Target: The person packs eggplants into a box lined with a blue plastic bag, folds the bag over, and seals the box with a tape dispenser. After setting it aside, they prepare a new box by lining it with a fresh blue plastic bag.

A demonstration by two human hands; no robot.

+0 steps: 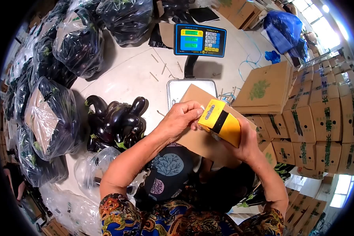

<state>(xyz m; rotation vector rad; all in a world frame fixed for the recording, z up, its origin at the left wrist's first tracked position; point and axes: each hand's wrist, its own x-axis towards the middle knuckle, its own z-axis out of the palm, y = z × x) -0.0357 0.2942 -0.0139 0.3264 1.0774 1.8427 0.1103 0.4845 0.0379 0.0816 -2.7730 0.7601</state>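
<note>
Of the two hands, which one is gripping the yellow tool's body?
The right hand, wrapped around one end of the yellow tool; the left hand pinches its fingers beside the opposite end.

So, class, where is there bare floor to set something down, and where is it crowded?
Bare floor lies between the bagged eggplants and the scale, beyond the loose eggplants, with a few slim scraps nearer the scale. It is crowded at left with those bags, at right with stacked cartons.
</note>
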